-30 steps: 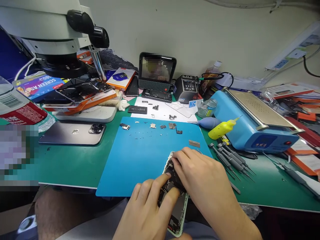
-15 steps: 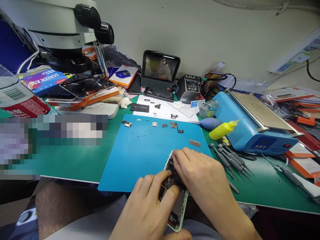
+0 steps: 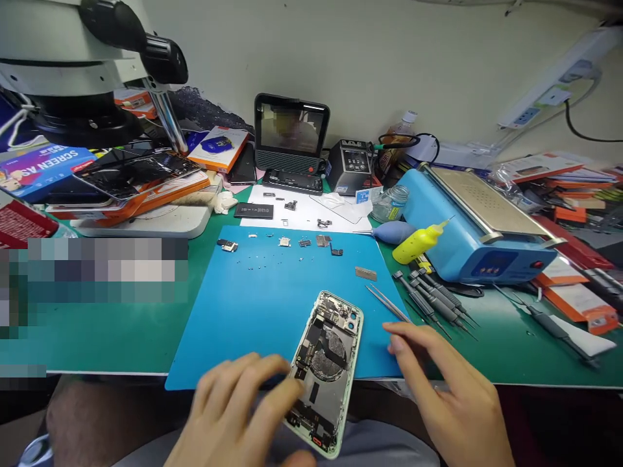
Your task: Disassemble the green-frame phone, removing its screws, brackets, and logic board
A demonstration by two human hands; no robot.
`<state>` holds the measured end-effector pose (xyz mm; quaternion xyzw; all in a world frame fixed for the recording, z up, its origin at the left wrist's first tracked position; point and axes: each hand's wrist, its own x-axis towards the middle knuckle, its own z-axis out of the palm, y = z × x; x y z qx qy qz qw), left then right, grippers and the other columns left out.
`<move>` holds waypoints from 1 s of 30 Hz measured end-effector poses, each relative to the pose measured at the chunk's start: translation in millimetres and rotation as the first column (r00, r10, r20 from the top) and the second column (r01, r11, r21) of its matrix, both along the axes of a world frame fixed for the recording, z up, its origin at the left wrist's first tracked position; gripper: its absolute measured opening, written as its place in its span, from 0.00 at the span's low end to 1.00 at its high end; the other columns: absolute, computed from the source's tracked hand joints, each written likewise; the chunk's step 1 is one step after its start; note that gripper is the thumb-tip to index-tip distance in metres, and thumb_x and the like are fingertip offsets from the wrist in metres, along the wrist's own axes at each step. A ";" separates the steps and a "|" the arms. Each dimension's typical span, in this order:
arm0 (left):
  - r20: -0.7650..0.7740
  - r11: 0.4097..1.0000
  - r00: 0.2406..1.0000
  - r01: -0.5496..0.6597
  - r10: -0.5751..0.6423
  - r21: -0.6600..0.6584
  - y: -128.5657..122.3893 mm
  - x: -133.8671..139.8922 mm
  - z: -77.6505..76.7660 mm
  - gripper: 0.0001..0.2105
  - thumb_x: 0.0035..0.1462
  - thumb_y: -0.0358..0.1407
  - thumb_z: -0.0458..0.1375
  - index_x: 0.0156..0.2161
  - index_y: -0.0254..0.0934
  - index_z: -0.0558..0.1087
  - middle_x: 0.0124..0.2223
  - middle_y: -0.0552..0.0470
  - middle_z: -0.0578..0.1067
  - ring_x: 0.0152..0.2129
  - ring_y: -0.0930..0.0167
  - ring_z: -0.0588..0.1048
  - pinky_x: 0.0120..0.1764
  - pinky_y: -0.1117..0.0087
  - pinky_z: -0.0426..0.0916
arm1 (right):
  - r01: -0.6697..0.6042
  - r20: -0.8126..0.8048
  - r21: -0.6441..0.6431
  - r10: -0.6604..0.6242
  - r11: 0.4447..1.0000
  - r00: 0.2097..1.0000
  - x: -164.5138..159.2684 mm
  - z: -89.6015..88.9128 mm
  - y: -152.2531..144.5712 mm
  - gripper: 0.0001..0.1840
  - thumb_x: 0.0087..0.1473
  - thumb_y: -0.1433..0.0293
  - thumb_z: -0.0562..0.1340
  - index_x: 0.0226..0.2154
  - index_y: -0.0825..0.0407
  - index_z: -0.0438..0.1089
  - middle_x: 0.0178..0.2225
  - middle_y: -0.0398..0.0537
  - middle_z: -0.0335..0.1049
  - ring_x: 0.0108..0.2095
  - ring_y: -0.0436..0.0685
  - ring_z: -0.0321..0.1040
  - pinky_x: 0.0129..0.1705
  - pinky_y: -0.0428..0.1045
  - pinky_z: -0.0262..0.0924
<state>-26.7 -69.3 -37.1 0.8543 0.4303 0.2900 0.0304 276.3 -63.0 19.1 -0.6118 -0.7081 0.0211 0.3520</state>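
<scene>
Partly past mat edge (image 3: pixel 377 375): phone (image 3: pixel 333 388)

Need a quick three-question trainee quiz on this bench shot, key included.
1. True or false: the right hand is gripping the opened phone.
2. Which is nearest the right hand's fingertips?
a) yellow bottle
b) tweezers
c) glass jar
3. Fill in: the mat under the row of small parts is ____.

Key:
1. False; it is apart from the phone.
2. b
3. blue
</scene>
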 end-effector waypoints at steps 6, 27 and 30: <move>0.208 0.996 0.975 -0.082 0.076 0.022 2.6 31.6 4.1 0.21 0.82 0.61 0.51 0.49 0.47 0.74 0.44 0.54 0.86 0.46 0.61 0.80 0.55 0.58 0.63 | -0.245 -0.030 -0.034 0.244 0.969 0.969 -11.7 -2.0 -20.5 0.11 0.75 0.75 0.66 0.54 0.45 0.76 0.43 0.44 0.84 0.41 0.52 0.84 0.45 0.44 0.76; 0.316 0.999 0.948 -0.034 0.038 -0.018 2.6 41.6 8.4 0.13 0.77 0.26 0.57 0.52 0.45 0.81 0.48 0.54 0.86 0.51 0.65 0.77 0.59 0.64 0.65 | -0.537 0.672 0.078 0.354 0.840 0.650 -33.9 15.6 9.0 0.21 0.73 0.79 0.56 0.60 0.70 0.78 0.39 0.55 0.84 0.30 0.59 0.76 0.34 0.57 0.62; 0.303 1.000 0.953 -0.020 0.020 -0.003 3.8 39.2 6.5 0.11 0.79 0.29 0.57 0.52 0.45 0.81 0.48 0.53 0.86 0.52 0.65 0.77 0.59 0.64 0.65 | -0.550 0.690 0.069 0.358 0.833 0.629 -34.5 16.3 10.4 0.21 0.73 0.79 0.56 0.59 0.70 0.79 0.38 0.55 0.84 0.31 0.59 0.76 0.34 0.57 0.61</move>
